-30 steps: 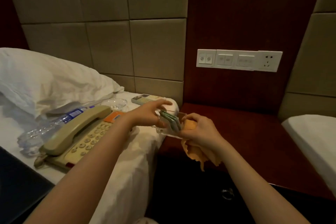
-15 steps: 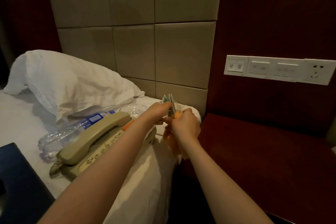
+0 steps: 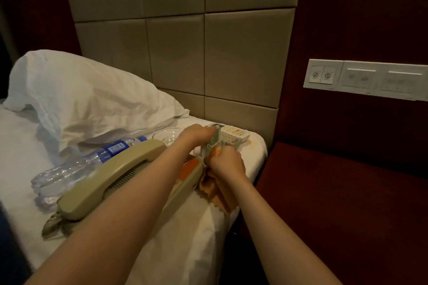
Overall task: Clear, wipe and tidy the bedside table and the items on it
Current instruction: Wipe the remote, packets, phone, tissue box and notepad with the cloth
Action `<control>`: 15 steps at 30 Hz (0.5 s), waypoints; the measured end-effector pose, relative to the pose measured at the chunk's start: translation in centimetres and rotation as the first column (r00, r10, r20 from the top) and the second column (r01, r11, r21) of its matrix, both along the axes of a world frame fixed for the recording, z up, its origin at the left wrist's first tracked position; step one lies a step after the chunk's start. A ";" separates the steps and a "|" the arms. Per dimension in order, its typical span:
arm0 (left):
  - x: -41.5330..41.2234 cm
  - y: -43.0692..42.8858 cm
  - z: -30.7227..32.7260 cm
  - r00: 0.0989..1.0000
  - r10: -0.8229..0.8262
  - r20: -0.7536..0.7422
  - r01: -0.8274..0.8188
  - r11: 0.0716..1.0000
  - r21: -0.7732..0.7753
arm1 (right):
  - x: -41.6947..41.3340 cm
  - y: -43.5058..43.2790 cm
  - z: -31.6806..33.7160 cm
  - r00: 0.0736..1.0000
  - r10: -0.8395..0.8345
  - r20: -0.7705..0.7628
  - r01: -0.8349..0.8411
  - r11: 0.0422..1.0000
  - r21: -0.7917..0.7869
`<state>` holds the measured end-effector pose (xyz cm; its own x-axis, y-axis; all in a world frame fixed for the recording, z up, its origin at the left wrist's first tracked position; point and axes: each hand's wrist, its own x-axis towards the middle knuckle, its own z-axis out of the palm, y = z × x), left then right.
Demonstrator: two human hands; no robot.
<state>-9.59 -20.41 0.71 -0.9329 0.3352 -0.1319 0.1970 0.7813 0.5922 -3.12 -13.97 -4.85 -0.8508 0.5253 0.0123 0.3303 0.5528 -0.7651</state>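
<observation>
My left hand (image 3: 199, 133) and my right hand (image 3: 225, 162) meet over the bed's corner, both gripping a small clear holder with green cards (image 3: 214, 142). An orange cloth (image 3: 215, 188) hangs from my right hand, bunched in its fingers. Under my left forearm lies a beige telephone (image 3: 111, 176) on the white sheet. Behind it lie a clear plastic water bottle (image 3: 76, 169), a glass dish (image 3: 168, 135) and a white remote control (image 3: 234, 135). The dark red bedside table (image 3: 335, 192) stands bare to the right.
A white pillow (image 3: 81, 97) leans at the head of the bed against the padded beige headboard (image 3: 176, 53). A white switch panel (image 3: 366, 78) is mounted on the dark wall above the table. A dark object (image 3: 7, 250) shows at the bottom left edge.
Both hands have carried the card holder and cloth from over the table's left edge leftward to above the bed corner and lowered it near the remote. The view has turned left.
</observation>
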 end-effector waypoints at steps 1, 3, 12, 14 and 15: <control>-0.1 -0.1 0.0 1.000 -0.010 -0.009 0.010 0.999 -0.043 | -0.1 0.3 0.0 1.000 -0.004 -0.004 0.004 1.000 -0.005; -0.2 -0.2 0.1 1.000 -0.025 -0.014 0.024 0.995 -0.097 | -0.3 0.7 0.1 1.000 -0.003 -0.011 0.003 1.000 -0.010; -0.8 -2.2 0.9 0.963 0.015 -0.268 -0.078 0.971 -0.226 | 0.0 0.9 0.8 0.999 -0.031 -0.018 0.031 0.999 0.019; -1.2 -3.0 0.1 0.963 -0.033 -0.268 -0.072 0.926 -0.371 | 0.1 1.2 1.0 0.998 -0.038 -0.040 0.038 0.999 0.005; -1.3 -3.2 -0.4 0.963 -0.053 -0.264 -0.067 0.902 -0.426 | 0.2 1.3 1.2 0.998 -0.037 -0.049 0.037 0.999 0.003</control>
<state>-10.87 -23.61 0.32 -0.9554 0.2952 -0.0110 0.2915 0.9481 0.1272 -2.96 -12.72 -3.70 -0.8292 0.5563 0.0552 0.3129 0.5437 -0.7788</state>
